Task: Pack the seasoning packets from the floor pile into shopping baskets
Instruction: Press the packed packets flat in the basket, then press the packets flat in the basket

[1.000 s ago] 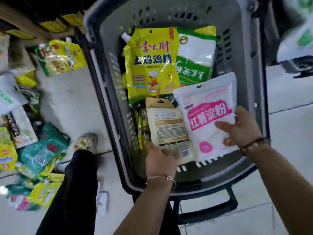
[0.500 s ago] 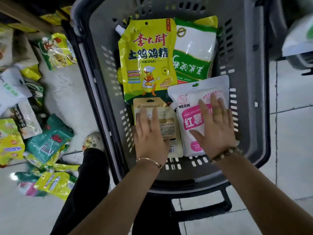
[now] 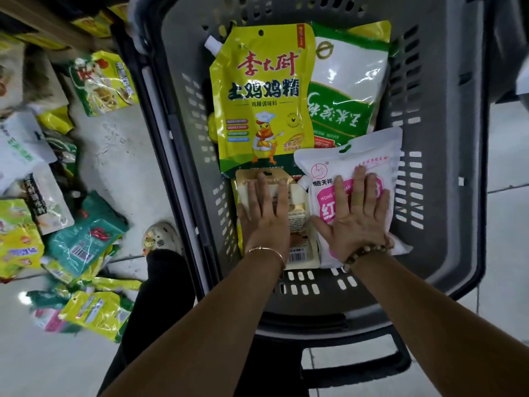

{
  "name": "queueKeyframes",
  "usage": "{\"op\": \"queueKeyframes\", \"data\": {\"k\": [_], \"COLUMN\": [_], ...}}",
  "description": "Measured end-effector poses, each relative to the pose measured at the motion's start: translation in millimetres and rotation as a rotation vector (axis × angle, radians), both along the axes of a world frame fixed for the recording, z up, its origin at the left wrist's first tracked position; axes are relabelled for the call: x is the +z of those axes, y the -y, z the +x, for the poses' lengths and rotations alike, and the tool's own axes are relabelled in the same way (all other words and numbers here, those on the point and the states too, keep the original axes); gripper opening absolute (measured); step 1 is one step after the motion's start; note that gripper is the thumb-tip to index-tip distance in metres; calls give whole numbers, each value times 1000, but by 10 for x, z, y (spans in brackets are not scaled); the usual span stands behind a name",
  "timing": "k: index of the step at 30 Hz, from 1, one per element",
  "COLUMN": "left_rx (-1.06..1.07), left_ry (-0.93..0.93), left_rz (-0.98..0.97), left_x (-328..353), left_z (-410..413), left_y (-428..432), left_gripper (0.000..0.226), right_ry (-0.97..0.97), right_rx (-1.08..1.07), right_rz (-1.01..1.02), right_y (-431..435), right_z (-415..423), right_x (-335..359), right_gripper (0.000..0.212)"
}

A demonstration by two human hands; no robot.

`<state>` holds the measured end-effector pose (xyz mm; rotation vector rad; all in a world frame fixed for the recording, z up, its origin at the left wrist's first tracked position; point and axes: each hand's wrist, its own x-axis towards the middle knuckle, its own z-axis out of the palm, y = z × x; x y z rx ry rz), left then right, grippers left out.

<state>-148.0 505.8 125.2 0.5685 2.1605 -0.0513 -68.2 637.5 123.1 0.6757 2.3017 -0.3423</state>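
- Floor pile (image 3: 83,239), left of the basket: lots of packets still out there (yellow, teal, white). Task looks far from done.
- Left hand (image 3: 264,216): a second ago it gripped the tan packet (image 3: 299,222) by its near edge. Now it lies palm-down on top, fingers straight, gripping nothing, just pressing.
- Right hand (image 3: 355,219): same story. It was pinching the lower corner of the white-and-pink packet (image 3: 352,164); now it lies flat on it with fingers spread and no grip.
- Read: both packets are placed and are being flattened to sit low. This pair looks done, and both hands are free for the next grab.
- Grey shopping basket (image 3: 446,167), far end: yellow spouted pouch (image 3: 263,93), then green-and-white bag (image 3: 349,81) touching its right side.
- Near end: the tan packet overlaps the yellow pouch's bottom edge. The white-and-pink packet sits just beside it and overlaps the green bag's lower edge.
- Slivers of yellow show under the top layer; I can't tell how many packets lie beneath.
- Bare slotted wall shows on both sides.
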Motion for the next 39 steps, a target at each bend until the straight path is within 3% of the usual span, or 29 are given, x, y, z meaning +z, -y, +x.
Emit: {"op": "queueKeyframes", "data": {"k": [5, 9, 12, 16, 19, 22, 27, 39], "left_rx": [60, 146, 296, 485, 643, 838, 1184, 1826], "left_ry": [60, 49, -53, -246, -252, -213, -233, -180], "left_rz": [92, 267, 494, 718, 691, 571, 472, 172], "left_x": [33, 407, 750, 1138, 1346, 1410, 1358, 471], "left_z": [-66, -209, -283, -429, -500, -488, -265, 926], "left_y": [28, 41, 167, 599, 1135, 1766, 2825, 4476], "left_gripper": [103, 91, 74, 58, 47, 45, 44, 44], "right_ry": [60, 63, -88, -442, -663, -735, -647, -70], "right_rx": [14, -27, -72, -63, 44, 152, 304, 621], "right_rz": [28, 58, 40, -6, -87, -182, -318, -555], "right_y": [-10, 43, 165, 506, 890, 1384, 2385, 4314], "right_z": [-58, -201, -357, -637, -848, -1031, -1151, -1093], "right_x": [94, 355, 576, 909, 1162, 1333, 1291, 427], "right_gripper": [81, 76, 70, 66, 58, 52, 52, 48]}}
